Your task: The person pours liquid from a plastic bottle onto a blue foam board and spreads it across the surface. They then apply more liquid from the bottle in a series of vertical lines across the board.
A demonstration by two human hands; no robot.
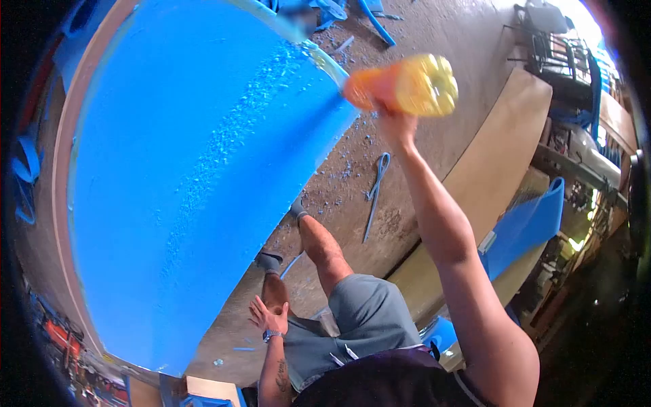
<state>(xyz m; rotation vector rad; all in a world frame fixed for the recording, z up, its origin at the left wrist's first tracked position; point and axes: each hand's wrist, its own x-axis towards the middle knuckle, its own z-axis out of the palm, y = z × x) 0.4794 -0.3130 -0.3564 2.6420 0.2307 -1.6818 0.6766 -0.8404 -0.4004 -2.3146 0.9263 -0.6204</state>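
Right hand [396,123], partly hidden, holds a blurred orange-and-yellow bottle [407,85]

Left hand [270,317]: bare, below it my silvery watch [272,334]
Left forearm [270,356]: dark script tattoo [281,375]
Shorts [373,305]: grey, white drawstring [351,352]
Shirt [380,383]: dark
Footwear [269,261]: grey

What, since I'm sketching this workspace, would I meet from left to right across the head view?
Curled blue strip → large blue panel → yellow-orange bottle in the right hand → curved blue sheet.
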